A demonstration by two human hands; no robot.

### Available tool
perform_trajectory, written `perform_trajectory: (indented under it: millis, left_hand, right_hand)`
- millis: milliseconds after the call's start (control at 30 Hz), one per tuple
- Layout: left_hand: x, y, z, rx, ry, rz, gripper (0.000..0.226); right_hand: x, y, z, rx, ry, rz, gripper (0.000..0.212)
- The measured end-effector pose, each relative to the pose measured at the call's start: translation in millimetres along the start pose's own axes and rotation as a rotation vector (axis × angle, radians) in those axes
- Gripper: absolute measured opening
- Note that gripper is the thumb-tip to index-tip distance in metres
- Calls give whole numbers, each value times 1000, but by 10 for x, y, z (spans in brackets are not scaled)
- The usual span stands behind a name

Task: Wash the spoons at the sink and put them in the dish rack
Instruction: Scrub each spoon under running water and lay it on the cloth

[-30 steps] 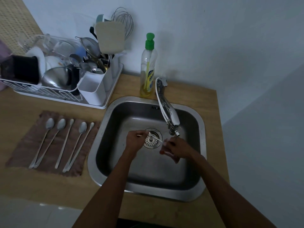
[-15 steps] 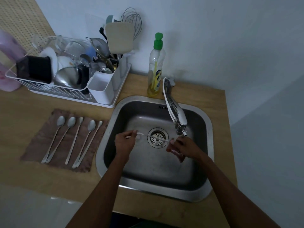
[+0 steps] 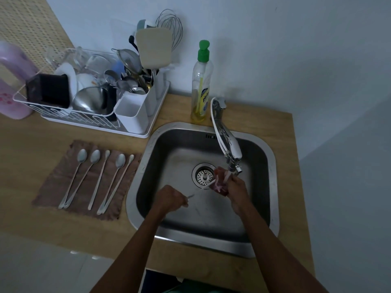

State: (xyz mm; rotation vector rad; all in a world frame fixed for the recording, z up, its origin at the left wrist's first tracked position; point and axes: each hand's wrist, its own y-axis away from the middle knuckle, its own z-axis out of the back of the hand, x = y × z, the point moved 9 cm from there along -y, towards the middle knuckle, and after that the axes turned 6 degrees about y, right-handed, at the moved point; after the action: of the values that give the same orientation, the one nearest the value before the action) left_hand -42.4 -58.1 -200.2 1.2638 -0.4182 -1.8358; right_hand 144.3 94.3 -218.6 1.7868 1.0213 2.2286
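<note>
Over the steel sink (image 3: 273, 157) my left hand (image 3: 169, 200) grips the handle of a long spoon (image 3: 191, 196). The spoon slants up to the right, and its far end is buried in a reddish sponge (image 3: 220, 182). My right hand (image 3: 238, 190) holds that sponge wrapped round the spoon, just under the tap's spout (image 3: 233, 166). Several more long spoons (image 3: 99, 178) lie side by side on a brown cloth (image 3: 53, 187) left of the sink. The white dish rack (image 3: 69, 117) stands at the back left, with white cutlery holders (image 3: 132, 115) at its right end.
A green-capped bottle of dish soap (image 3: 201, 85) stands behind the sink beside the tap base. The rack is crowded with bowls, plates, a strainer and utensils. A pink container (image 3: 12, 81) sits at the far left. The wooden counter (image 3: 281, 127) ends just right of the sink.
My left hand has drawn nearer to me and lower in the sink, tilting the spoon. My right hand now shows the sponge wrapped round the spoon's end below the spout.
</note>
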Motion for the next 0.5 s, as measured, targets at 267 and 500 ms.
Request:
perform_trajectory:
  millis: [267,500]
  left_hand:
    - [-100,54,-313,81,14,-10,17]
    - [-358,-42,-116,106,36,-115,9]
  right_hand:
    - [94,12,-121,-28,-8,-25,27]
    - [254,92,-85,-33,196,101,21]
